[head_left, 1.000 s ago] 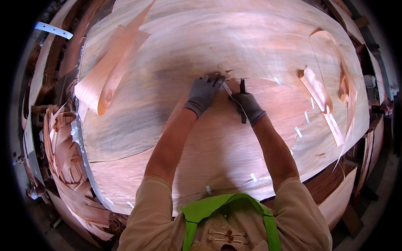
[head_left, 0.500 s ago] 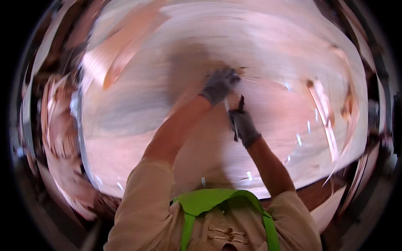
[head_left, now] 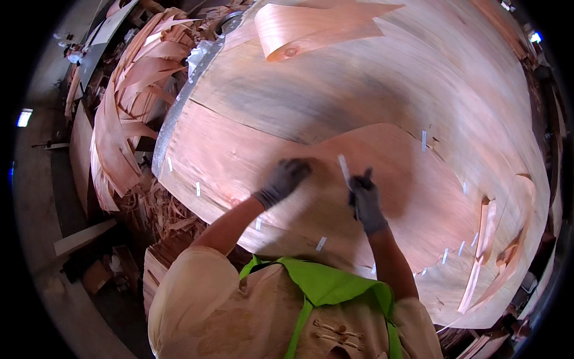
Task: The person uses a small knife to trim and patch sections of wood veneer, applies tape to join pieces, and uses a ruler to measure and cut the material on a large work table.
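Note:
Both my hands wear grey gloves with darker fingers, over a large pinkish wood veneer sheet (head_left: 412, 179). My left hand (head_left: 282, 183) is palm down at the sheet's middle left, near its wavy far edge. Its fingers are slightly bent and apart, with nothing visible in them. To its right, my right hand (head_left: 366, 206) is closed around what looks like a knife, its flat pale blade (head_left: 344, 169) pointing away from me. The fist hides most of the handle. Short white tape strips (head_left: 424, 140) mark the sheet's edges.
A curled veneer piece (head_left: 317, 27) lies at the far side of the veneer stack (head_left: 478, 78). Narrow offcut strips (head_left: 481, 257) lie at the right. Left of the stack, long veneer scraps (head_left: 128, 113) are heaped, with shavings (head_left: 173, 209) below.
My view has swung, so the stack appears turned. My left hand has moved back from the veneer's far edge and away from my right hand, which still grips the knife.

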Demonstrator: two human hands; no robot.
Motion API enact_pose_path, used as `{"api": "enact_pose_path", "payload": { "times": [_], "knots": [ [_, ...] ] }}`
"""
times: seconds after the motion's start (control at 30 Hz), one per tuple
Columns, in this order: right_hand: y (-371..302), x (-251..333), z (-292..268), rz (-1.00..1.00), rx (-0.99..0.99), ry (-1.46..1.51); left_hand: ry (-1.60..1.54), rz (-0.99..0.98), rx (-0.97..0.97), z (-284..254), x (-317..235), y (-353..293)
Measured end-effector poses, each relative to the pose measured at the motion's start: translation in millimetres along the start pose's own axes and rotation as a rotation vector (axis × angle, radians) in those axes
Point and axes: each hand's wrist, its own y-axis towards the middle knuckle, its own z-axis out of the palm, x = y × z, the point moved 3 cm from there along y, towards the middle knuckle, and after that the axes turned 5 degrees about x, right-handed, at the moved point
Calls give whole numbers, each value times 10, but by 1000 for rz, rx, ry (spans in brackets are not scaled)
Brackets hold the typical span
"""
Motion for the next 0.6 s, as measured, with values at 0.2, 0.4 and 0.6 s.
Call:
{"api": "enact_pose_path", "payload": {
  "times": [0.2,0.4,0.6],
  "knots": [
    [875,-5,489,-79,-1,-34,238,-31,-205,-189,260,383],
    [938,-20,458,-73,19,-114,187,86,37,-327,-41,783],
    [441,-46,565,-14,-16,-200,199,96,-86,-12,174,743]
  ]
}}
